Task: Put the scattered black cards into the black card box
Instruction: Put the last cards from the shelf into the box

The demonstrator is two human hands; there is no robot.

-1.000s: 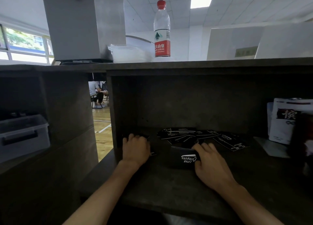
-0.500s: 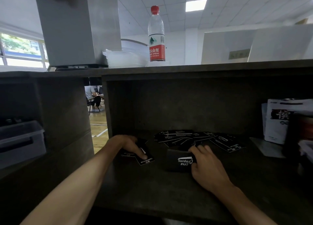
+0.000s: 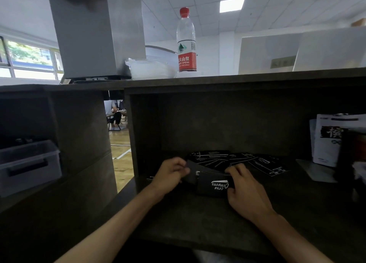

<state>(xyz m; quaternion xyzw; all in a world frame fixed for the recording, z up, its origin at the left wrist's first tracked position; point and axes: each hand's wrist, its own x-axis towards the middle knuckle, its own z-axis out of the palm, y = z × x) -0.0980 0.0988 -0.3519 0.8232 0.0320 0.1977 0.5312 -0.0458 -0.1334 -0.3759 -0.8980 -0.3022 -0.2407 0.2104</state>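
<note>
Left hand point(image 3: 172, 174) pinching a black card point(image 3: 193, 173), tilted at the mouth of the black box point(image 3: 214, 185). Right hand point(image 3: 246, 191) curled round that box at its 3 o'clock side. More black cards point(image 3: 257, 162) scattered at 12 o'clock, on the shelf point(image 3: 198, 223).

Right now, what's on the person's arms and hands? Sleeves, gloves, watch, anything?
Nothing visible. Left hand and right hand are bare: no gloves, rings or markings show. Both forearms are uncovered along their whole visible length, with no sleeve edge, watch or wristband in frame. The dim shelf lighting could hide small details.
</note>
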